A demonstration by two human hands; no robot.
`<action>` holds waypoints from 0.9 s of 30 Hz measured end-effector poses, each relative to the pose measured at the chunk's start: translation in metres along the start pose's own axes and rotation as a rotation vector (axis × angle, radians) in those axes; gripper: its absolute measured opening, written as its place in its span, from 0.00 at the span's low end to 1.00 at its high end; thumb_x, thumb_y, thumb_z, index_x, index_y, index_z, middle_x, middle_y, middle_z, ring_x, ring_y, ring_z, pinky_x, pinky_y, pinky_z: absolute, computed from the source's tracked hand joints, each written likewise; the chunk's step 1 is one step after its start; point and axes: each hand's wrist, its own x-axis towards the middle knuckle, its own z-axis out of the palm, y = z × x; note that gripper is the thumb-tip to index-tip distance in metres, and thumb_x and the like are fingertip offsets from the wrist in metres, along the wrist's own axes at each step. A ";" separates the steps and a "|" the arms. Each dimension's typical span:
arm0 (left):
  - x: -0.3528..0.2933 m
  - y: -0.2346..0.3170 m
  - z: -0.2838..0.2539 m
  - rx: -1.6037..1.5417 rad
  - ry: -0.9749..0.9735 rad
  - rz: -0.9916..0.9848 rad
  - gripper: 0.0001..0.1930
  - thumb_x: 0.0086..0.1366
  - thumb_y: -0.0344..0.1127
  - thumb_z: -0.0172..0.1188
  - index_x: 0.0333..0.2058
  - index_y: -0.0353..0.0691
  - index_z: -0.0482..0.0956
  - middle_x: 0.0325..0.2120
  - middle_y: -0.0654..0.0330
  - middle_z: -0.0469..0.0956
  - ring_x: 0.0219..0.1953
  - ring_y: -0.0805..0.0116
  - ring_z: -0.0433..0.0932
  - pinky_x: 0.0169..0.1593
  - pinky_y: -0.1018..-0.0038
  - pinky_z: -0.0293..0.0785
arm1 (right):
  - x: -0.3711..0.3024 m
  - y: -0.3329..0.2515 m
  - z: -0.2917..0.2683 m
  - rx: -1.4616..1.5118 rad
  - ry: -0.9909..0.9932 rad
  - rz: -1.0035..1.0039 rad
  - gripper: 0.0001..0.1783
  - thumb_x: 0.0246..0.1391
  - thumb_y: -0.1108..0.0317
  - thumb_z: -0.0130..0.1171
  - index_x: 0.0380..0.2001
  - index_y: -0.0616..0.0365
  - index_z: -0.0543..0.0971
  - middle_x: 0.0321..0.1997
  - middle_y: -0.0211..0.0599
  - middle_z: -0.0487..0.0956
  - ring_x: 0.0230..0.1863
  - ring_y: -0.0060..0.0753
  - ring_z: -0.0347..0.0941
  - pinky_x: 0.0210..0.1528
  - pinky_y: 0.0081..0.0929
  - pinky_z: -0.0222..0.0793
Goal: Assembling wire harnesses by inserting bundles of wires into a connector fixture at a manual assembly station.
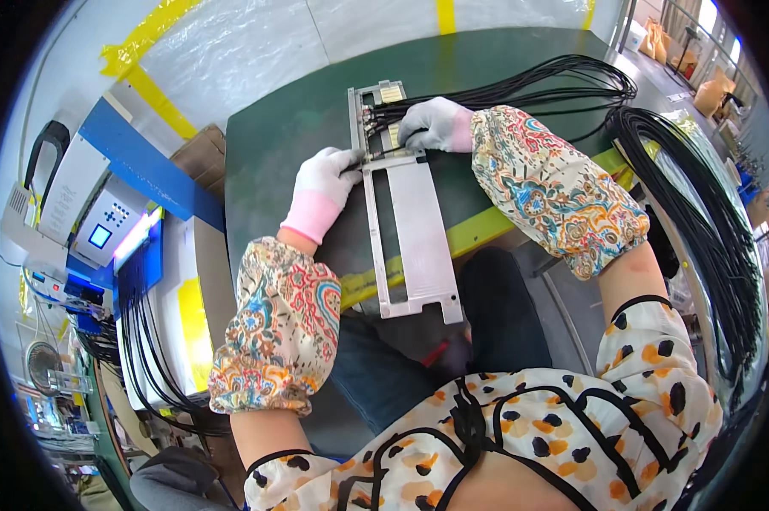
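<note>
A long silver metal fixture (424, 234) lies on the green table, its near end jutting past the front edge toward my lap. Several black cables (495, 95) run from the right into its far part, with their small metal ends (368, 119) lined up along its left rail. My left hand (323, 180), in a white and pink glove, is closed at the fixture's left rail; what its fingertips pinch is too small to tell. My right hand (438, 124), in a similar glove with grey fingers, is closed over a black cable lying across the fixture's middle.
A thick bundle of black cables (699, 196) hangs over the table's right side. Yellow tape (478, 234) runs along the front edge of the table (273, 119). At left stand a white device with a small lit screen (100, 236) and more hanging black cables (150, 341).
</note>
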 end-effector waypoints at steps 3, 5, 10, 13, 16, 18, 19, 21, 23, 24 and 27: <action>-0.009 0.014 -0.005 -0.020 -0.075 -0.049 0.13 0.49 0.29 0.62 0.36 0.34 0.79 0.29 0.51 0.77 0.34 0.57 0.77 0.40 0.72 0.72 | -0.002 -0.012 0.006 0.175 -0.031 0.063 0.08 0.40 0.73 0.62 0.28 0.62 0.80 0.28 0.41 0.77 0.33 0.34 0.74 0.37 0.28 0.69; -0.009 0.024 -0.002 -0.057 -0.150 -0.088 0.13 0.49 0.29 0.62 0.35 0.34 0.79 0.30 0.51 0.78 0.35 0.59 0.77 0.40 0.73 0.72 | -0.008 -0.002 0.009 0.192 -0.029 0.041 0.08 0.40 0.73 0.62 0.28 0.62 0.80 0.28 0.40 0.77 0.33 0.34 0.74 0.37 0.28 0.70; -0.004 0.031 -0.010 -0.189 -0.204 -0.208 0.13 0.50 0.29 0.62 0.35 0.34 0.77 0.29 0.54 0.75 0.33 0.61 0.77 0.39 0.73 0.72 | -0.008 -0.017 0.002 0.106 -0.041 -0.021 0.07 0.40 0.72 0.62 0.27 0.60 0.80 0.27 0.39 0.76 0.33 0.37 0.73 0.37 0.30 0.69; -0.005 0.034 -0.009 -0.167 -0.063 -0.094 0.10 0.52 0.25 0.58 0.35 0.36 0.77 0.30 0.55 0.73 0.34 0.60 0.76 0.39 0.73 0.72 | -0.009 -0.024 0.005 -0.012 -0.031 -0.018 0.07 0.40 0.68 0.61 0.27 0.56 0.80 0.27 0.37 0.76 0.34 0.40 0.73 0.38 0.32 0.69; -0.001 0.045 0.003 0.055 -0.028 0.124 0.10 0.52 0.26 0.54 0.34 0.40 0.78 0.31 0.54 0.74 0.36 0.54 0.73 0.40 0.66 0.71 | -0.008 -0.027 0.005 -0.025 -0.051 -0.021 0.07 0.41 0.68 0.60 0.28 0.55 0.80 0.28 0.37 0.77 0.35 0.40 0.73 0.38 0.32 0.69; 0.002 0.052 0.007 0.258 -0.126 0.094 0.10 0.53 0.28 0.53 0.34 0.42 0.79 0.29 0.55 0.73 0.35 0.56 0.72 0.39 0.66 0.70 | -0.009 -0.029 0.007 -0.028 -0.060 -0.020 0.08 0.40 0.71 0.61 0.29 0.58 0.79 0.27 0.40 0.75 0.33 0.40 0.72 0.36 0.32 0.68; 0.003 0.053 0.006 0.262 -0.123 0.096 0.10 0.53 0.28 0.53 0.34 0.42 0.79 0.29 0.55 0.73 0.35 0.56 0.72 0.39 0.66 0.70 | -0.010 -0.030 0.004 -0.007 -0.076 -0.040 0.09 0.40 0.71 0.61 0.29 0.59 0.79 0.27 0.40 0.75 0.33 0.40 0.72 0.37 0.32 0.68; 0.007 0.055 0.006 0.323 -0.218 0.121 0.11 0.53 0.27 0.51 0.35 0.43 0.79 0.27 0.56 0.72 0.34 0.57 0.71 0.38 0.66 0.70 | -0.015 -0.024 -0.002 0.077 -0.101 -0.055 0.09 0.41 0.73 0.61 0.30 0.59 0.79 0.28 0.39 0.76 0.34 0.39 0.73 0.38 0.31 0.69; 0.007 0.059 0.006 0.322 -0.223 0.141 0.12 0.52 0.27 0.51 0.35 0.43 0.79 0.27 0.57 0.72 0.34 0.57 0.72 0.39 0.67 0.70 | -0.025 -0.013 -0.013 0.145 -0.120 -0.043 0.10 0.40 0.75 0.60 0.31 0.60 0.79 0.30 0.39 0.77 0.36 0.38 0.73 0.40 0.30 0.69; 0.004 0.059 0.005 0.336 -0.220 0.146 0.13 0.51 0.26 0.51 0.35 0.43 0.79 0.27 0.58 0.72 0.35 0.57 0.72 0.39 0.67 0.70 | -0.024 -0.011 -0.014 0.149 -0.119 -0.046 0.10 0.40 0.75 0.60 0.31 0.60 0.79 0.30 0.39 0.77 0.36 0.38 0.73 0.40 0.30 0.69; 0.002 0.061 0.005 0.428 -0.243 0.167 0.15 0.50 0.26 0.51 0.37 0.44 0.79 0.29 0.58 0.72 0.35 0.57 0.72 0.39 0.67 0.71 | -0.021 -0.011 -0.015 0.075 -0.198 -0.019 0.13 0.38 0.78 0.57 0.32 0.59 0.80 0.34 0.41 0.78 0.37 0.40 0.75 0.42 0.31 0.70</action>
